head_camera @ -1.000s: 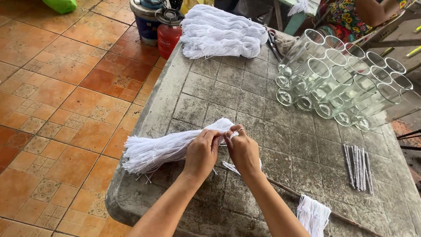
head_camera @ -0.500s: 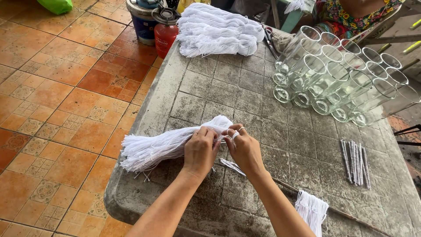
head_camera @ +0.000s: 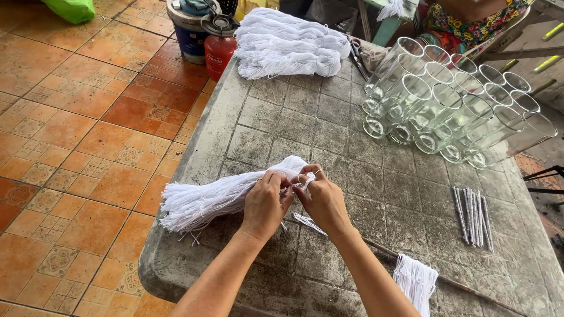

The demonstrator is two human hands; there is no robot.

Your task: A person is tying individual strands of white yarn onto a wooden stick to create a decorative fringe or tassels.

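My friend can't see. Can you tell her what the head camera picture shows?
Two bare hands, left hand and right hand, pinch the near end of a bundle of white strings lying on a grey stone table. Further back are clear glasses and a pile of white string.

On the table (head_camera: 264,129), a string bundle (head_camera: 217,196) lies left, glasses (head_camera: 452,111) behind right, probably sticks (head_camera: 473,214) right.
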